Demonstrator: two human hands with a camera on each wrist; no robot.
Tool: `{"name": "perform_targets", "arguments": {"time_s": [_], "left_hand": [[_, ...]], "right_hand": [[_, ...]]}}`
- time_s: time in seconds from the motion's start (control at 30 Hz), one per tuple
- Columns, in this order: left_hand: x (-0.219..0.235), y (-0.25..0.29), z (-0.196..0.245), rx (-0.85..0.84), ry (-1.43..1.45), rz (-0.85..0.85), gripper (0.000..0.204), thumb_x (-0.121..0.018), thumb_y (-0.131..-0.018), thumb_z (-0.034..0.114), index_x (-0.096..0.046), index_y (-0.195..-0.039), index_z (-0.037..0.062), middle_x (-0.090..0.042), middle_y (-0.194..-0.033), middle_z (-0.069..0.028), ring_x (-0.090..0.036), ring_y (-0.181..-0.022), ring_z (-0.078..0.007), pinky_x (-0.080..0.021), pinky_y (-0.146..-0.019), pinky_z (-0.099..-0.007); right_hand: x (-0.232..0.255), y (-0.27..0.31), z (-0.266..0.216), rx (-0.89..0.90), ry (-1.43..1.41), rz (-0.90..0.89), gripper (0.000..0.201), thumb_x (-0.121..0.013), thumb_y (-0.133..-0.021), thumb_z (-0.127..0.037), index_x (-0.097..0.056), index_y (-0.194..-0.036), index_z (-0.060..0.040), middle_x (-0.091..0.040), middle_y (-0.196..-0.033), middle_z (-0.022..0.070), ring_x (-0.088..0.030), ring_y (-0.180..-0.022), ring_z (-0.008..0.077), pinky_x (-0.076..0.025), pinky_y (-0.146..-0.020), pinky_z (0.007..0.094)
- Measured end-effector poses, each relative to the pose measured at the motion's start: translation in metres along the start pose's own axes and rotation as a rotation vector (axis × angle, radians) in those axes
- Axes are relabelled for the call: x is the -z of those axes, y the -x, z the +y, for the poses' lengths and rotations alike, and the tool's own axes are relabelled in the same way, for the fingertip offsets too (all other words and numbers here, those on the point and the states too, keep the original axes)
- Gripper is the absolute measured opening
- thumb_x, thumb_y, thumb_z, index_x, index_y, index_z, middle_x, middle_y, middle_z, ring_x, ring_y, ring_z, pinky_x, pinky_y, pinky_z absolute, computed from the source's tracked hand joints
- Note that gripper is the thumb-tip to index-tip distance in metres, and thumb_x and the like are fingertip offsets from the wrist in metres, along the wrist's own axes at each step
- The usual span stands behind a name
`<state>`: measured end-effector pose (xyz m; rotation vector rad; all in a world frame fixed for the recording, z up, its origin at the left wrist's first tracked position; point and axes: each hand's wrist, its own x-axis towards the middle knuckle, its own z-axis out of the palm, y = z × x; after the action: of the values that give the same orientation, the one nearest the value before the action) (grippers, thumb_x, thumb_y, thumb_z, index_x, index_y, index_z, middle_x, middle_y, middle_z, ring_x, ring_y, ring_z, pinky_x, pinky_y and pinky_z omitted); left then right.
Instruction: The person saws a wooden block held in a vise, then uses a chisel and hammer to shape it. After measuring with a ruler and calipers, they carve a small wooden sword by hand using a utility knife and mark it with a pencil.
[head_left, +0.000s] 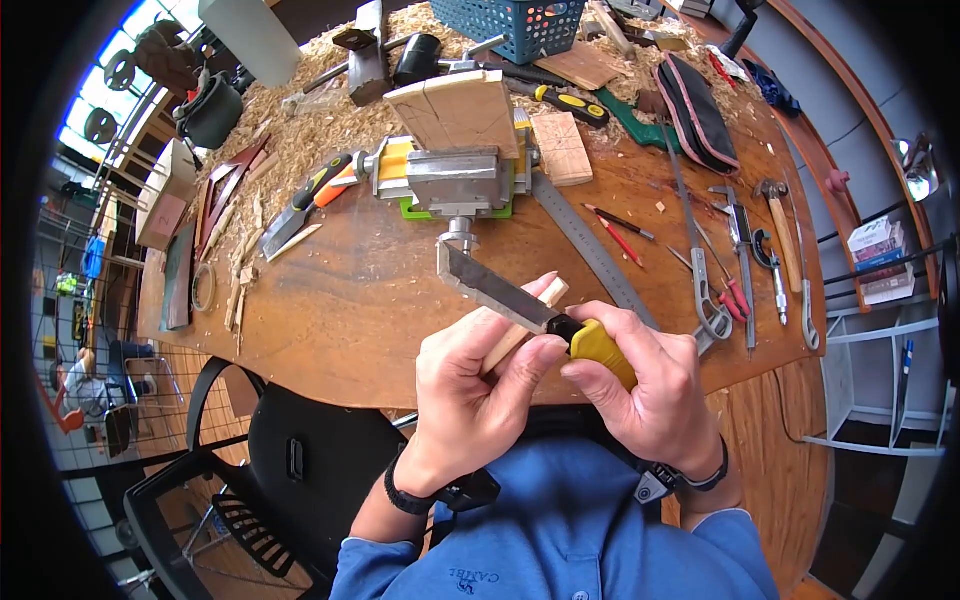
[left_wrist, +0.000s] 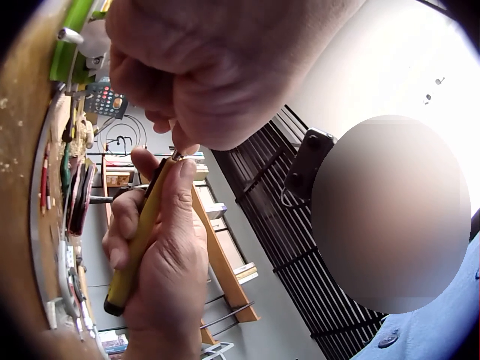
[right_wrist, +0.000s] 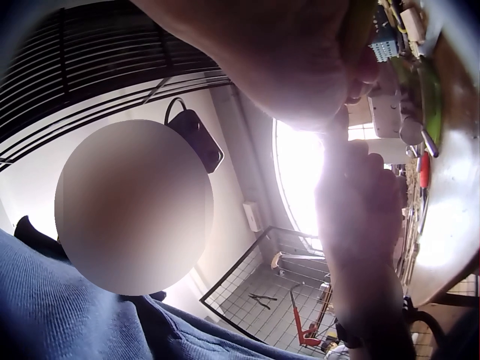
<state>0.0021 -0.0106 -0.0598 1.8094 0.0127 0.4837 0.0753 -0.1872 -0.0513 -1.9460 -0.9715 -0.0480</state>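
In the head view my left hand (head_left: 465,375) holds a thin wooden stick (head_left: 507,346) between thumb and fingers. My right hand (head_left: 645,385) grips the yellow handle of a utility knife (head_left: 603,352). Its long blade (head_left: 495,290) points up and left, crossing over the stick. The left thumb lies right by the blade's base. In the left wrist view the knife handle (left_wrist: 142,236) runs along the right palm, and the left hand (left_wrist: 210,75) hides most of the stick. Both hands meet closely in the dim right wrist view.
Beyond the hands stands a vise (head_left: 455,180) clamping a wooden board (head_left: 455,112). A steel ruler (head_left: 590,240), pencils (head_left: 620,240), a hammer (head_left: 782,230) and calipers (head_left: 738,250) lie to the right. Left are another utility knife (head_left: 300,210) and wood strips (head_left: 240,270). Shavings cover the table's back; a chair (head_left: 320,450) stands front left.
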Motion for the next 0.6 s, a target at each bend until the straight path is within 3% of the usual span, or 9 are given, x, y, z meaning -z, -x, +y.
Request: {"name": "perform_targets", "arguments": {"time_s": [0.37,0.47,0.57,0.6], "left_hand": [[-0.0012,-0.0002,0.0042,0.092,-0.003,0.047,0.028,-0.081,-0.089,0.006,-0.074,-0.114,-0.0029,-0.078,-0.095,-0.0135,-0.074,-0.08,-0.015,-0.058,-0.074,-0.0285],[0.0001,0.0004,0.0078,0.086,-0.082,0.027,0.029,-0.079,-0.09,0.004,-0.073,-0.118,-0.0034,-0.078,-0.098,-0.0142,-0.074,-0.083,-0.0156,-0.057,-0.076,-0.0281],[-0.0024,0.0026,0.0034,0.052,-0.003,-0.018,0.039,-0.072,-0.095,0.003,-0.065,-0.132,-0.0057,-0.075,-0.112,-0.0182,-0.073,-0.097,-0.0184,-0.055,-0.086,-0.0301],[-0.0047,0.0048,0.0024,0.119,0.134,-0.035,0.044,-0.069,-0.097,0.003,-0.058,-0.139,-0.007,-0.073,-0.119,-0.0199,-0.07,-0.103,-0.0198,-0.053,-0.091,-0.0313]], "right_hand": [[-0.0055,0.0036,0.0005,-0.047,-0.012,0.057,0.041,-0.075,-0.096,-0.033,-0.065,-0.117,0.0013,-0.073,-0.087,0.0178,-0.075,-0.075,0.0364,-0.058,-0.062,0.0405],[-0.0051,0.0038,-0.0019,-0.07,-0.07,0.066,0.04,-0.074,-0.097,-0.032,-0.065,-0.117,0.0012,-0.073,-0.086,0.0176,-0.074,-0.075,0.0365,-0.058,-0.062,0.0403],[-0.0027,0.0026,-0.0021,-0.054,-0.04,0.022,0.04,-0.074,-0.097,-0.032,-0.065,-0.117,0.0009,-0.073,-0.084,0.0173,-0.074,-0.074,0.0364,-0.057,-0.06,0.0404],[-0.0017,0.0025,-0.0021,-0.054,-0.04,0.022,0.04,-0.074,-0.097,-0.032,-0.065,-0.117,0.0009,-0.073,-0.084,0.0173,-0.074,-0.074,0.0364,-0.057,-0.06,0.0404]]}}
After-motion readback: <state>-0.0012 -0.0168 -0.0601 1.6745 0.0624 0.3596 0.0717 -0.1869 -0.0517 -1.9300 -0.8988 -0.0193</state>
